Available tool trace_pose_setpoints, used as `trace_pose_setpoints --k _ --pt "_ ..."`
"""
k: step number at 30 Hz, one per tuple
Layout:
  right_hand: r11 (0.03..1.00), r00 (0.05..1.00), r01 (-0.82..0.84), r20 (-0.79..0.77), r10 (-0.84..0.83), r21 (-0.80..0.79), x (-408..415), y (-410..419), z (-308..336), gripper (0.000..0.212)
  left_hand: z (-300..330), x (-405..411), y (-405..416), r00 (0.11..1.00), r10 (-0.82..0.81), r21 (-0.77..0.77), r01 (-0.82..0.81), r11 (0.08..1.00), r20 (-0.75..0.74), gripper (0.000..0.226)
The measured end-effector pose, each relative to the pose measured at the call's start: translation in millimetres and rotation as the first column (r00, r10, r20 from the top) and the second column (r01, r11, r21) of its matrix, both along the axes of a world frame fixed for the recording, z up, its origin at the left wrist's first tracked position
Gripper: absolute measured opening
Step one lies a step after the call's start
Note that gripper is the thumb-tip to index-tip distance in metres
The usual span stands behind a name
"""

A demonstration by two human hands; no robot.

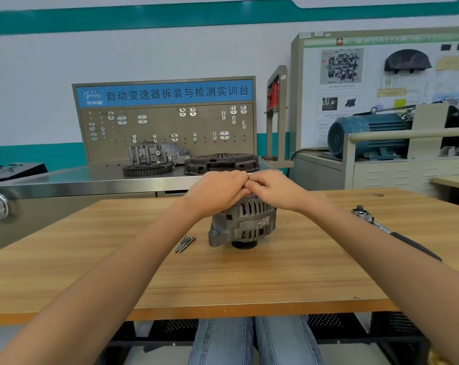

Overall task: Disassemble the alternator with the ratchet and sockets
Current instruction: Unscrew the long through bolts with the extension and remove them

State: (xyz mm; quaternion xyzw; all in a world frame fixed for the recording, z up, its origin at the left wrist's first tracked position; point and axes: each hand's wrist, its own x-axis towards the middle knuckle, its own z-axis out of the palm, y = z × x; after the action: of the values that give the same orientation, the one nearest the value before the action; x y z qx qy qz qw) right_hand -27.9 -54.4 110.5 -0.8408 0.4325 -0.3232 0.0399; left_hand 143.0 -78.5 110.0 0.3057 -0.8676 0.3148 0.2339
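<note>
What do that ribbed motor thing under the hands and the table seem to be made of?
Alternator: apparently cast metal, likely aluminium, given its dull grey matte housing with slotted vents. Table: looks like wood-grain laminate or veneer; it has striped light-brown grain and a smooth orange edge band.

A blue banner (165, 92) is running along the top of the pegboard stand (167, 133) beyond the hands, reading "自动变速器拆装与检测实训台" in white. The logo at its left end and the print on the wall chart (355, 83) farther right are showing too blurred to read.
</note>
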Motion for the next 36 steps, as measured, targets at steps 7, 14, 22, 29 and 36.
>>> trace_pose_setpoints --k 7,14,22,29,36 --pt "0.997 0.998 -0.065 0.002 0.065 0.05 2 2 -3 0.029 -6 6 -2 0.992 0.05 -0.076 -0.041 0.996 0.116 0.035" --pt "0.978 0.917 -0.018 0.392 -0.067 0.209 -2 0 -1 0.026 0 -10 6 0.962 0.073 0.21 -0.016 0.978 -0.264 0.027" --pt "0.84 0.734 -0.098 0.609 -0.302 0.534 -34 2 1 0.018 6 -72 27 0.671 0.352 0.739 0.46 0.493 -0.652 0.018" --pt "0.655 0.748 0.387 0.194 -0.635 0.649 -83 1 -16 0.008 -31 -136 13 0.757 0.526 0.92 0.282 0.273 -0.388 0.026" --pt "0.668 0.749 0.582 0.015 -0.663 0.463 -108 -7 -47 0.016 -65 -186 -8 0.732 0.629 0.954 0.294 0.057 -0.263 0.023"
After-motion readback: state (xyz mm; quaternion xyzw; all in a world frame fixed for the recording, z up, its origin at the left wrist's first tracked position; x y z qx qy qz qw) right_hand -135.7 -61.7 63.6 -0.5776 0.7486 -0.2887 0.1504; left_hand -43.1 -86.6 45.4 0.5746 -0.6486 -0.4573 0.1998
